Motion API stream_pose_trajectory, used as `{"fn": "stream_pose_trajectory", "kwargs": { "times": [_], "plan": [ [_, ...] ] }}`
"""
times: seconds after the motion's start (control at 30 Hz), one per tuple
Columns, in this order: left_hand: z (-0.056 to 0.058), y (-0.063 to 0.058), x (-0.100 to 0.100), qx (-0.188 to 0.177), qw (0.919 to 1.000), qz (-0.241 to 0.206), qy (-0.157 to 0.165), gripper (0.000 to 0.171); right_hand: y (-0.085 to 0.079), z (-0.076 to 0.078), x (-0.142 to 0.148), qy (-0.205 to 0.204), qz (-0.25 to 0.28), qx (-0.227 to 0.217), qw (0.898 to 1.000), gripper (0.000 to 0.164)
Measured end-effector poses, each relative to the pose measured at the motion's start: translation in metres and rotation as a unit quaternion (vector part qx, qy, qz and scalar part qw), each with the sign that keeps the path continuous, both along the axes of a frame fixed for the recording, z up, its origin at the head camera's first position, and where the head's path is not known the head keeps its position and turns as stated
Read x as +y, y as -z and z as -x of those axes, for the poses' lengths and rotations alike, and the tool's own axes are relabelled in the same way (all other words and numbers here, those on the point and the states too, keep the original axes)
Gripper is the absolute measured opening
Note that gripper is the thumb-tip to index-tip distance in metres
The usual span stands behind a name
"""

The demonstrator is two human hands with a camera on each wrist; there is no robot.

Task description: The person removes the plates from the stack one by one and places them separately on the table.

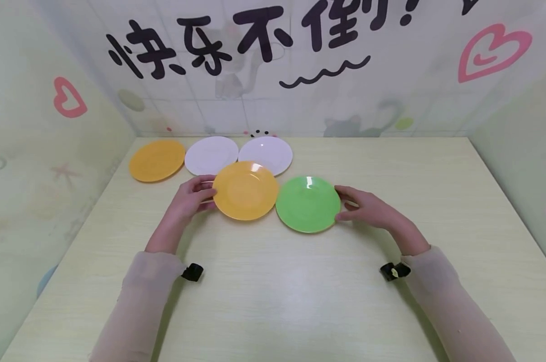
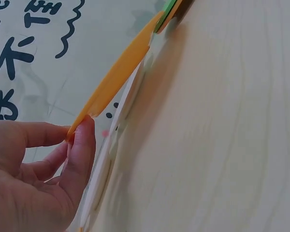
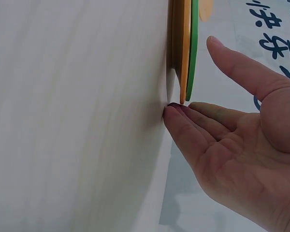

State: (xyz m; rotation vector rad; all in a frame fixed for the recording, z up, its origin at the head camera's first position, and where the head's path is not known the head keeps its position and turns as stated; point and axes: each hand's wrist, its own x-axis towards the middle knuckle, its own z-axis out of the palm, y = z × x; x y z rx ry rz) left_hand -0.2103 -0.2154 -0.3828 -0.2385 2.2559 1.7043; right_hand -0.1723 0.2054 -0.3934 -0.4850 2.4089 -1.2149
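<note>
My left hand [image 1: 192, 195] pinches the left rim of an orange plate [image 1: 244, 192] between thumb and fingers. In the left wrist view this orange plate [image 2: 118, 77] is raised off the table and slanted, its far edge close to the green plate [image 2: 165, 14]. The green plate [image 1: 306, 206] lies right beside it in the head view. Beneath the green one, the right wrist view shows another orange plate [image 3: 185, 48] stacked. My right hand [image 1: 368, 207] is at the right rim of this stack, fingertips low by the table and thumb spread away from the plates.
Along the table's back edge lie an orange plate [image 1: 157, 161] at far left and two white ones, the left white plate [image 1: 211, 156] and the right white plate [image 1: 270, 153]. A printed backdrop [image 1: 263, 100] rises behind the pale wooden table [image 1: 277, 296].
</note>
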Motion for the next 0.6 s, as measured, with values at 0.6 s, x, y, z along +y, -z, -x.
{"fn": "stream_pose_trajectory", "kwargs": {
  "times": [0.6],
  "plan": [
    [-0.004,0.011,-0.018,-0.019,0.9979,0.052,0.035,0.049,-0.002,0.000,0.000,0.003,0.000,-0.005,1.000,0.080]
  ]
}}
